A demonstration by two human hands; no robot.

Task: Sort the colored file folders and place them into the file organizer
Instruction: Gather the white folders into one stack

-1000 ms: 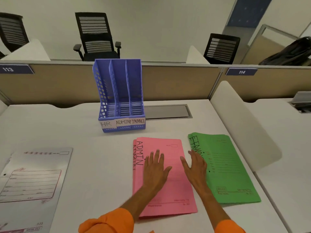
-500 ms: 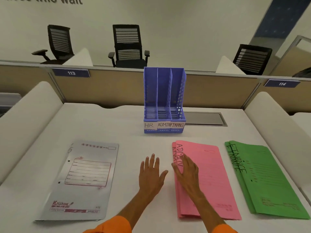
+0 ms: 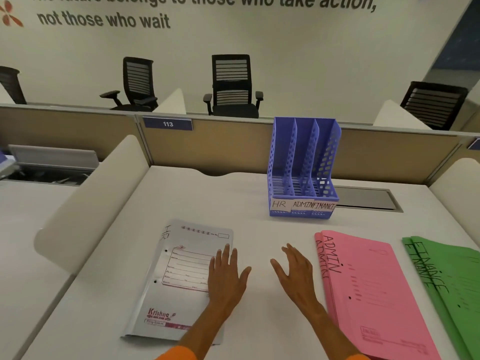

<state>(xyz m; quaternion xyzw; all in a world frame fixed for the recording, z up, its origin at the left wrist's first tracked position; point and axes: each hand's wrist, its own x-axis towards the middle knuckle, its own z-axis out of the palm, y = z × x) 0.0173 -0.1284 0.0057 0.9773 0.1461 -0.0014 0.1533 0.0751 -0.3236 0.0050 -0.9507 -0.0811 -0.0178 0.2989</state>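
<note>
the white desk point(image 3: 207, 198) carries a blue organizer point(image 3: 302, 175), a grey folder point(image 3: 181, 276), pink folders point(image 3: 371, 289) and green folders point(image 3: 452, 281).

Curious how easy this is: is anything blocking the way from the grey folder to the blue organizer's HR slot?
Nothing visible. Only bare desk lies between the grey folder and the organizer, whose HR slot looks empty. The left hand rests on the folder.

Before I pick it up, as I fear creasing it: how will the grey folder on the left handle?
The grey folder lies thin and flat, so it is probably light and may sag if lifted by one edge. Its cover looks glossy and the desk smooth, so a push would likely slide it. Being flat, it should not roll or tip.
</note>
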